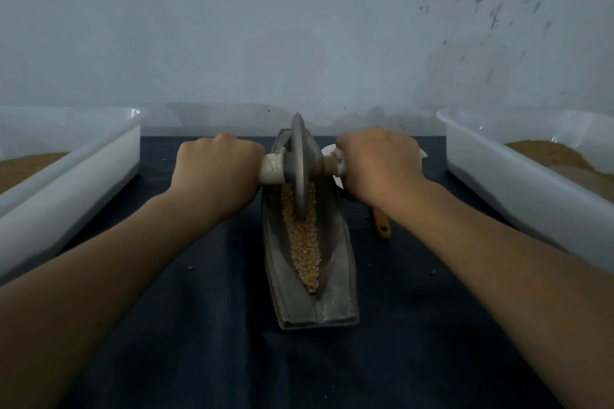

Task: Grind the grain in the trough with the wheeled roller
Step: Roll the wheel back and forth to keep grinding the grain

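Working the wheeled roller (300, 169) in the far half of the trough (339, 279) at centre frame, curling the left grip (216, 169) tight round the pale handle (270, 169) left of the wheel and wrapping the right grip (378, 166) round the matching stub on the other side, knuckles up. Standing the grey wheel upright on its edge, biting into the grain (305, 249) and leaving it lying as a tan strip along the groove, from under the wheel down towards the near tip. Resting the long, boat-shaped trough lengthwise on the dark-clothed counter (199, 342). Flanking it with the left tub (83, 176) and the right tub (518, 189), both white and well apart from it, each holding brown meal (545, 156). Leaving a small wooden handle (382, 226) showing beneath the right forearm, just right of the trough.
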Motion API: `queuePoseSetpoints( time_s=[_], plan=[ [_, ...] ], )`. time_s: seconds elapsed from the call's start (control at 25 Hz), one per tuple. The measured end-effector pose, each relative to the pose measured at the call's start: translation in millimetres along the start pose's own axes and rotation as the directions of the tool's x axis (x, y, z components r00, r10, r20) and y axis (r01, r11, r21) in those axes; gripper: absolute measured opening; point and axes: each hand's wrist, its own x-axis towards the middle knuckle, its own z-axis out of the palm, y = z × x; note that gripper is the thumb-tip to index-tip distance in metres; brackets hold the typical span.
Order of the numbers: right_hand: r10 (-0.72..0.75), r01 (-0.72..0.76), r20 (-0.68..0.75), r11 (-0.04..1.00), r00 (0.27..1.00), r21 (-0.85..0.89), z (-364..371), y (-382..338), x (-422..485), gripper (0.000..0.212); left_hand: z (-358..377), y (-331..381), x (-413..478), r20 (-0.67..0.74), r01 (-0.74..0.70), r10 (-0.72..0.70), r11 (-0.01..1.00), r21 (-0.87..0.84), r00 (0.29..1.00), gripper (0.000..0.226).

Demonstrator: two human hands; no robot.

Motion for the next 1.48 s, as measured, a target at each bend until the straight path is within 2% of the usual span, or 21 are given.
queuePoseSetpoints(
  time_s=[0.12, 0.2, 0.28, 0.36, 0.44, 0.52, 0.6, 0.76, 0.84, 0.96, 1.04, 1.12, 1.24, 1.36, 1.4, 1.48],
  plan=[
    [-0.041, 0.041, 0.012, 0.999, 0.999, 0.005, -11.0, 7.8, -32.6, 0.03, -12.2, -4.3, -23.3, -0.018, -0.074, 0.075, 0.996, 0.049, 0.997, 0.025],
    [-0.067, 0.066, 0.04, 0.997, 0.997, 0.028, -21.5, 15.4, -52.0, 0.028, -22.3, -11.1, -33.1, -0.036, -0.143, 0.145, 0.988, 0.057, 0.989, 0.027],
    [-0.079, 0.076, 0.098, 0.997, 0.992, 0.031, -26.3, 19.1, -52.6, 0.021, -23.8, -15.5, -33.3, 0.015, -0.171, 0.171, 0.985, 0.017, 0.985, 0.021],
    [-0.051, 0.05, 0.098, 0.999, 0.994, 0.007, -18.6, 13.5, -37.9, 0.021, -15.4, -12.0, -25.1, 0.062, -0.121, 0.121, 0.993, -0.002, 0.991, 0.017],
    [0.0, 0.001, 0.026, 1.0, 1.0, -0.018, -2.4, 4.7, -16.4, 0.024, -6.4, -5.1, -7.6, 0.023, -0.047, 0.047, 0.999, 0.011, 0.999, 0.014],
    [0.029, -0.029, -0.027, 1.0, 0.999, -0.007, 8.6, -1.6, 2.5, 0.012, -1.0, -0.9, 8.2, 0.009, -0.003, 0.003, 1.0, 0.029, 1.0, 0.004],
    [0.019, -0.019, -0.058, 1.0, 0.998, 0.001, 11.2, 0.1, 5.0, 0.01, 0.1, -0.7, 11.7, 0.029, -0.007, 0.006, 0.999, 0.033, 1.0, 0.007],
    [-0.11, 0.104, -0.116, 0.993, 0.987, -0.055, -4.9, 10.4, -37.2, 0.045, -19.2, -15.4, -15.7, 0.196, -0.102, 0.117, 0.991, -0.089, 0.973, 0.016],
    [-0.156, 0.151, -0.151, 0.988, 0.976, -0.042, -18.6, 16.2, -61.5, 0.05, -34.0, -25.9, -28.3, 0.222, -0.148, 0.17, 0.982, -0.115, 0.96, 0.024],
    [-0.137, 0.138, -0.128, 0.99, 0.982, 0.001, -17.6, 23.7, -70.3, 0.041, -39.2, -25.8, -30.2, 0.16, -0.192, 0.196, 0.981, -0.037, 0.968, 0.026],
    [-0.075, 0.071, -0.07, 0.995, 0.995, -0.065, -6.6, 18.9, -49.0, 0.042, -24.6, -19.3, -14.9, 0.179, -0.136, 0.137, 0.991, -0.022, 0.974, 0.022],
    [-0.011, 0.01, -0.039, 0.999, 0.999, -0.045, 5.6, 12.5, -12.6, 0.028, -10.3, -12.2, 8.8, 0.202, -0.064, 0.069, 0.997, -0.03, 0.977, 0.013],
    [-0.006, 0.008, 0.031, 0.998, 1.0, -0.06, 10.7, 8.2, 22.3, 0.011, -3.5, -11.3, 29.9, 0.194, -0.003, 0.008, 1.0, -0.028, 0.981, 0.017],
    [-0.041, 0.044, 0.093, 0.999, 0.995, -0.031, -0.1, 13.1, -4.3, 0.026, -11.0, -12.3, 9.7, 0.162, -0.082, 0.085, 0.996, -0.022, 0.983, 0.009],
    [-0.072, 0.075, 0.089, 0.997, 0.993, -0.029, -6.2, 15.0, -19.0, 0.031, -14.8, -14.8, -1.8, 0.158, -0.102, 0.105, 0.994, -0.03, 0.982, 0.014],
    [-0.138, 0.139, 0.088, 0.99, 0.986, -0.005, -22.9, 21.1, -43.5, 0.028, -26.5, -20.6, -22.3, 0.16, -0.124, 0.13, 0.991, -0.046, 0.979, 0.024]
  ],
)
